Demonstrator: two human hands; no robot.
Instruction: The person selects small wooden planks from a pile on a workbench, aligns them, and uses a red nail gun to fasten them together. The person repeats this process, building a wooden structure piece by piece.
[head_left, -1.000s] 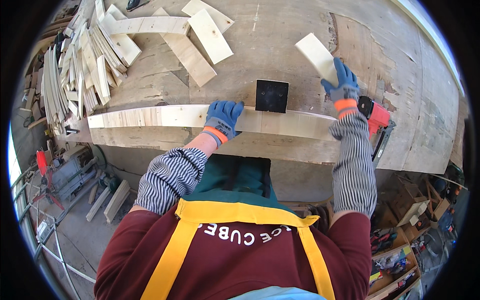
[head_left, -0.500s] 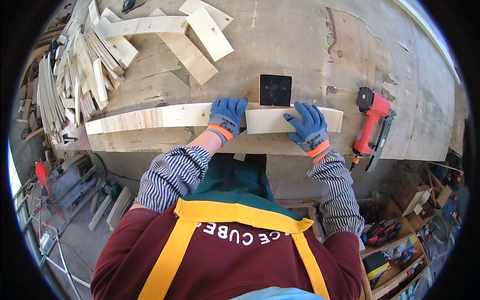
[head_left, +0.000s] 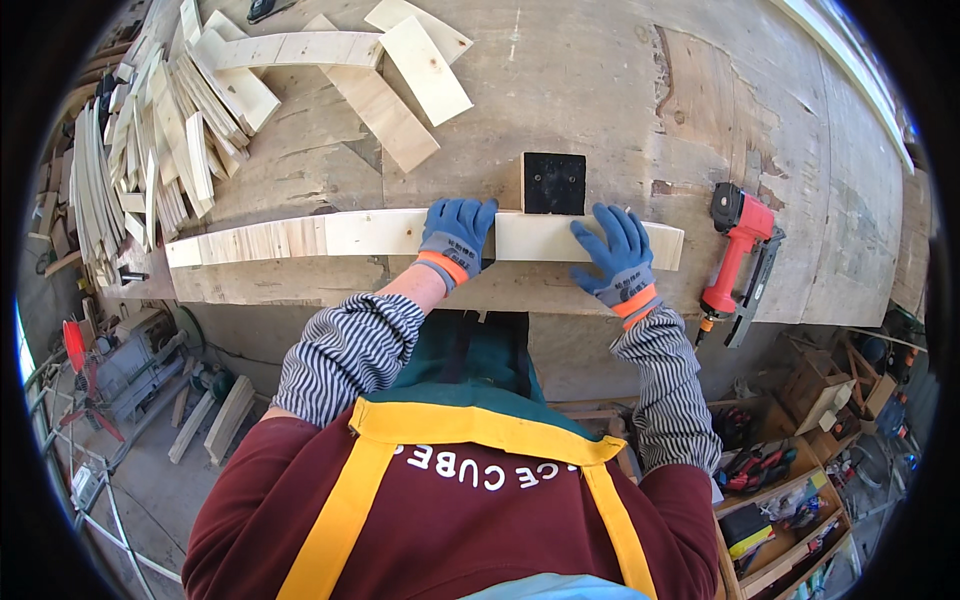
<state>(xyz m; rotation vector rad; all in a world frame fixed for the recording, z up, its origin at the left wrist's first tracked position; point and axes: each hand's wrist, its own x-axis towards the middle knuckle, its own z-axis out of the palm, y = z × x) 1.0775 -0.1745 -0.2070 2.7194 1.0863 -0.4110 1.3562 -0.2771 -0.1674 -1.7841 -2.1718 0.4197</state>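
A long, slightly curved pale wooden strip (head_left: 275, 238) lies along the near part of the workbench. My left hand (head_left: 455, 238), in a blue and grey work glove, is wrapped over it near its right end. To the right lies a short pale wooden board (head_left: 540, 238), roughly in line with the strip. My gloved right hand (head_left: 617, 255) grips this board, fingers over its far edge and thumb on its near side. Just behind the board stands a wooden block with a black face (head_left: 555, 183), between my two hands. What lies beneath my left palm is hidden.
A red nail gun (head_left: 740, 250) rests on the bench at right. Loose boards (head_left: 385, 115) and a heap of thin wooden slats (head_left: 165, 140) lie at far left. Below the bench, an open wooden tool box (head_left: 790, 540) stands right and a red-bladed fan (head_left: 85, 365) left.
My right hand has pushed the short board slightly away from me, closer in line with the long strip and up against the block. My left hand keeps its hold.
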